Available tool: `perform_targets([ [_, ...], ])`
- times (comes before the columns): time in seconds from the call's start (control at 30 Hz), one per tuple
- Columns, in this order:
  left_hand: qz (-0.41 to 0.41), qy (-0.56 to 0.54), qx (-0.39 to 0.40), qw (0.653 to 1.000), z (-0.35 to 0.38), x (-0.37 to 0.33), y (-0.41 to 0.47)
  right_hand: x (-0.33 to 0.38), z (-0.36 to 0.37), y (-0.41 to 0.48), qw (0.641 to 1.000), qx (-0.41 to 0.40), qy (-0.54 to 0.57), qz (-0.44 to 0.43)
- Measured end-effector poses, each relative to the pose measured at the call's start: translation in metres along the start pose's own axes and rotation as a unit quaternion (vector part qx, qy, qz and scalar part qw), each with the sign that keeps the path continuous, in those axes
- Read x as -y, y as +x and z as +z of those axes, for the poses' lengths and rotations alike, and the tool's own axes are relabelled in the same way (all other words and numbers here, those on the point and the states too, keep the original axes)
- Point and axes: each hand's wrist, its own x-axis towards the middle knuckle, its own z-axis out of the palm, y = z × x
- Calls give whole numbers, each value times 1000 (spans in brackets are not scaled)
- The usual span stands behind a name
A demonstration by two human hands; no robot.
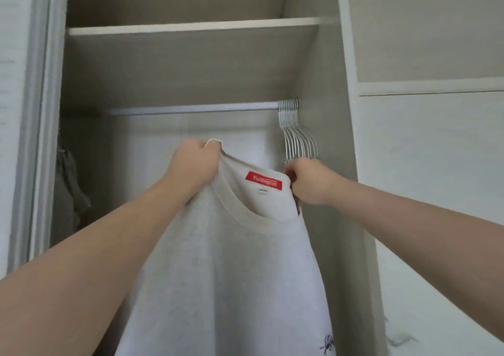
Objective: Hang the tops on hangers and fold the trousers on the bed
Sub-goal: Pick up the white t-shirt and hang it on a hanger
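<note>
Both forearms (81, 274) reach up into the wardrobe (327, 69). Left grip (200, 162) and right grip (311, 181) each clench the collar of one white top (231, 260). It hangs long axis vertical, neck up, below one rail (191, 108). Hangers (297, 134) bunch at the rail's right end, too tightly to count.

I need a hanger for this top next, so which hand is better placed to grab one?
Right. The right hand grips the top by its collar below the bunched empty hangers at the right end of the rail, while the left hand holds the collar's other side, farther from them.
</note>
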Motion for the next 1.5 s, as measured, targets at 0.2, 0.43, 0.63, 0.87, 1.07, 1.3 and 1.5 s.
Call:
perform_targets([
  [0.2,52,15,41,998,25,8,32,10,-19,64,989,-109,-98,9],
  [0.43,58,42,49,996,24,18,56,-1,-10,129,956,-149,-249,49],
  [0.63,74,109,25,991,8,26,70,-24,18,165,917,-144,-359,93],
  [0.87,82,139,23,987,9,48,84,-39,16,191,905,-173,-378,92],
  [1.07,74,151,34,985,16,58,88,-46,13,197,910,-157,-369,103],
  [1.3,75,159,32,984,15,57,88,-49,13,195,886,-155,-432,71],
  [1.5,82,169,25,982,11,49,84,-50,7,195,894,-184,-404,60],
])
